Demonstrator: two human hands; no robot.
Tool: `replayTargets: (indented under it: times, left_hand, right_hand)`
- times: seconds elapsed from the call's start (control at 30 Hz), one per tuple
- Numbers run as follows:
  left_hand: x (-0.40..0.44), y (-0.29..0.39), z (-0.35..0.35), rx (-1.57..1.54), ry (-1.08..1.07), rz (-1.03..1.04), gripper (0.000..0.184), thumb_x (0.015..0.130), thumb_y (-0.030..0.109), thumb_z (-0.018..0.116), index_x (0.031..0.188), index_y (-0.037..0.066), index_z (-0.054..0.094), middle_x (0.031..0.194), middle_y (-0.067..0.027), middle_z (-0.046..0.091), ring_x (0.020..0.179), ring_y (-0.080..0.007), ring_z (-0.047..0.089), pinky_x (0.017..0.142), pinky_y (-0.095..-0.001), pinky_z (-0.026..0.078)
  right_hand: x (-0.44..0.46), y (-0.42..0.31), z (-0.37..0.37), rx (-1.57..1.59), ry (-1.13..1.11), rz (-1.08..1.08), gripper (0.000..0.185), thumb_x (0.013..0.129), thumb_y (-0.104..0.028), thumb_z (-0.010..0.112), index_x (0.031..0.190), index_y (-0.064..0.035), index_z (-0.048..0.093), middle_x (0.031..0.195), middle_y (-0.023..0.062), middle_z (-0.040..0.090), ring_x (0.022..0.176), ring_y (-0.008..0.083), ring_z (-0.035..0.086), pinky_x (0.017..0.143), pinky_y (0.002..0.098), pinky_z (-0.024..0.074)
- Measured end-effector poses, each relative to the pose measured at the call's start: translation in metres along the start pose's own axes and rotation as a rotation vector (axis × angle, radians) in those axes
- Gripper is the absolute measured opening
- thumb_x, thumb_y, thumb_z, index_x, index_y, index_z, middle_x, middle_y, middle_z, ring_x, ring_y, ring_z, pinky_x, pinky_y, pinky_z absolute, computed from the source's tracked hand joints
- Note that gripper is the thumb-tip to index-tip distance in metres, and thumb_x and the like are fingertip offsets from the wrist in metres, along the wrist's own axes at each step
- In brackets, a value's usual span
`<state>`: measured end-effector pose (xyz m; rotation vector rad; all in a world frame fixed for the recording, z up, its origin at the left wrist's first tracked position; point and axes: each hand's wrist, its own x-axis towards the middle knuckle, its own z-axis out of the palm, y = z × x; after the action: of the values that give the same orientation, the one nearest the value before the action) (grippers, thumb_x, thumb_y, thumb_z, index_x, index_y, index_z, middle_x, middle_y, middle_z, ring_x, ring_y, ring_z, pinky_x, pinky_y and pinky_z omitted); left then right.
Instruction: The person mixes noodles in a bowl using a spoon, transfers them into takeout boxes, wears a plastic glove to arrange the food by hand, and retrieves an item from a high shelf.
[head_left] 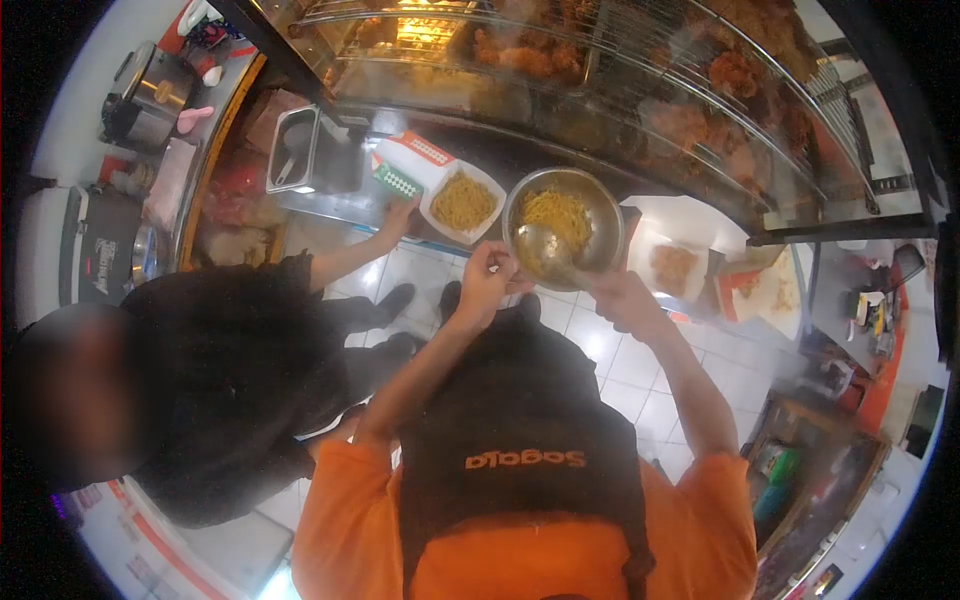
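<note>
Head view. One metal bowl point(611, 232), centre, noodles point(560, 210) inside; one spoon point(543, 250) in it, handle gripped by right hand point(625, 300). Left hand point(488, 278) curled at lower-left rim; cannot tell if pinching. One noodle-filled box point(397, 156) left, co-worker's hand point(402, 216) touching. Display case point(850, 233) across top.

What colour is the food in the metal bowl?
Yellow; the food shows best in the head view.

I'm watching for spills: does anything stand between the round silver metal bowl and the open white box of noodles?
Nothing visible: the bowl and box look close together; the left hand shows lower in the picture.
</note>
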<state>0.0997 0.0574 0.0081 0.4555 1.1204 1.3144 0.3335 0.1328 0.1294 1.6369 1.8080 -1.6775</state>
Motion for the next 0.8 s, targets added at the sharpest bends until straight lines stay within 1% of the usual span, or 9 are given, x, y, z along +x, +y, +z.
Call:
replayTargets:
  times: [0.1,0.2,0.27,0.33,0.4,0.5,0.63,0.73,0.8]
  left_hand:
    - [0.0,0.003,-0.002,-0.025,0.01,-0.046,0.019,0.098,0.001,0.053,0.116,-0.001,0.05,0.1,-0.0099,0.058,0.091,-0.0212,0.067,0.085,-0.0423,0.063]
    - [-0.003,0.004,-0.005,-0.062,0.004,-0.06,0.02,0.098,0.002,0.054,0.118,0.0,0.052,0.103,-0.0102,0.061,0.094,-0.0217,0.067,0.087,-0.0421,0.062]
    - [-0.001,-0.001,-0.011,-0.06,-0.006,-0.056,0.021,0.099,0.003,0.055,0.119,0.0,0.052,0.103,-0.0098,0.062,0.095,-0.0222,0.067,0.089,-0.042,0.061]
    - [0.001,0.0,-0.015,-0.056,-0.021,-0.056,0.021,0.099,0.004,0.055,0.12,0.001,0.053,0.103,-0.0095,0.062,0.096,-0.0226,0.068,0.09,-0.0419,0.061]
    - [0.003,0.002,-0.018,-0.093,-0.058,-0.076,0.02,0.099,0.006,0.057,0.119,0.002,0.054,0.105,-0.0102,0.064,0.097,-0.0231,0.067,0.092,-0.0418,0.06]
    - [0.005,0.001,-0.021,-0.138,-0.05,-0.098,0.027,0.096,0.007,0.061,0.121,-0.001,0.053,0.105,-0.0117,0.064,0.095,-0.0223,0.067,0.092,-0.0406,0.059]
    - [0.001,0.005,-0.02,-0.162,-0.042,-0.088,0.026,0.095,0.008,0.062,0.119,-0.001,0.055,0.105,-0.0117,0.063,0.095,-0.0232,0.067,0.091,-0.0414,0.059]
    - [-0.004,0.017,-0.024,-0.171,-0.044,-0.106,0.022,0.098,0.01,0.06,0.117,-0.001,0.054,0.107,-0.012,0.064,0.098,-0.0248,0.067,0.091,-0.0436,0.059]
    - [-0.009,0.022,-0.031,-0.197,0.042,-0.119,0.023,0.097,0.013,0.062,0.114,0.0,0.054,0.103,-0.0106,0.062,0.094,-0.025,0.067,0.087,-0.0427,0.059]
  right_hand:
    - [0.022,0.04,0.003,0.143,-0.041,-0.243,0.05,0.088,0.002,0.05,0.135,-0.0102,0.059,0.082,0.0064,0.06,0.062,0.0103,0.053,0.052,0.0263,0.0445]
    - [0.021,0.046,0.001,0.41,-0.041,-0.133,0.046,0.088,-0.001,0.051,0.133,-0.007,0.061,0.083,0.0041,0.058,0.058,0.0106,0.051,0.049,0.0271,0.0437]
    - [0.0,0.027,-0.008,0.881,0.009,-0.011,0.044,0.098,-0.01,0.056,0.14,0.0018,0.051,0.07,-0.0085,0.042,0.051,0.0006,0.034,0.039,0.0174,0.0202]
    - [-0.009,0.022,-0.018,0.83,0.036,-0.066,0.044,0.098,-0.009,0.056,0.141,0.0013,0.05,0.069,-0.0094,0.04,0.051,-0.0003,0.033,0.039,0.017,0.0196]
    - [-0.029,0.008,-0.029,0.987,-0.021,-0.096,0.044,0.1,-0.007,0.053,0.143,0.0005,0.047,0.064,-0.0112,0.034,0.048,-0.0023,0.029,0.035,0.0163,0.0175]
    - [-0.054,-0.017,-0.043,1.027,0.031,-0.068,0.043,0.101,-0.008,0.052,0.143,0.0004,0.046,0.062,-0.0113,0.032,0.045,-0.0022,0.025,0.032,0.0165,0.0154]
    - [-0.068,-0.031,-0.056,1.024,0.089,-0.096,0.041,0.102,-0.008,0.051,0.142,0.0004,0.048,0.061,-0.0108,0.032,0.044,-0.0024,0.024,0.031,0.0163,0.0148]
    - [-0.069,-0.035,-0.062,0.916,0.083,-0.105,0.041,0.102,-0.008,0.05,0.142,0.0,0.048,0.061,-0.0107,0.033,0.043,-0.0024,0.024,0.031,0.016,0.0152]
    - [-0.068,-0.035,-0.061,0.942,0.093,-0.12,0.041,0.102,-0.008,0.051,0.142,0.0001,0.047,0.061,-0.0108,0.033,0.043,-0.0024,0.023,0.031,0.0159,0.016]
